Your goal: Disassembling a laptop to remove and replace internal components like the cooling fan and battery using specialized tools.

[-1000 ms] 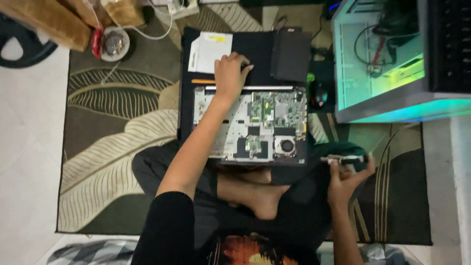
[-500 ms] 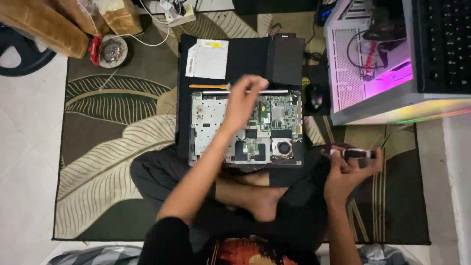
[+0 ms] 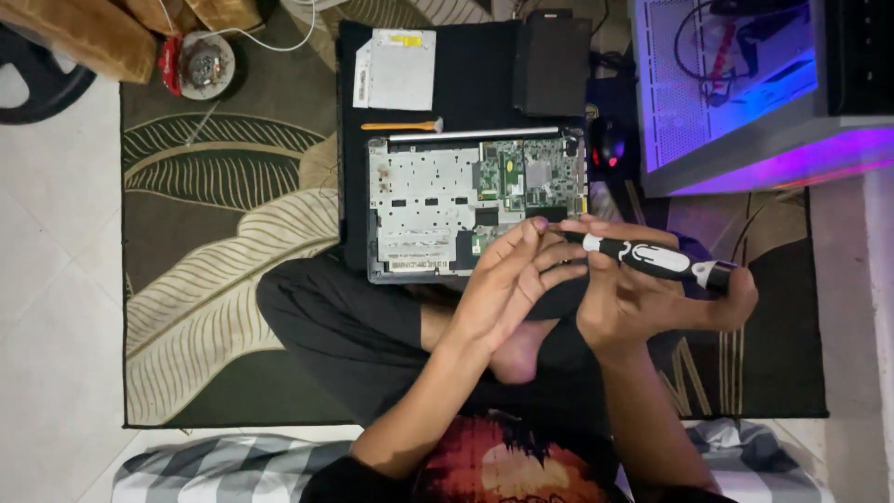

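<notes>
An opened laptop base [image 3: 438,200] with bare metal frame and green circuit boards lies on a black mat [image 3: 475,84] in front of my crossed legs. My right hand [image 3: 643,303] grips a black and white electric screwdriver [image 3: 666,261], held level above my lap with its tip pointing left. My left hand [image 3: 512,284] has its fingers extended, and the fingertips pinch at the screwdriver's tip near the laptop's lower right corner.
On the mat lie a flat silver drive [image 3: 400,67], an orange pry tool [image 3: 400,125] and a black box [image 3: 551,65]. A mouse [image 3: 610,144] and a lit computer case [image 3: 745,93] stand at right. A patterned rug [image 3: 223,242] lies underneath, white floor tiles at left.
My left hand has left the laptop's top edge and come back to the screwdriver's tip. My right hand has raised the screwdriver towards the middle.
</notes>
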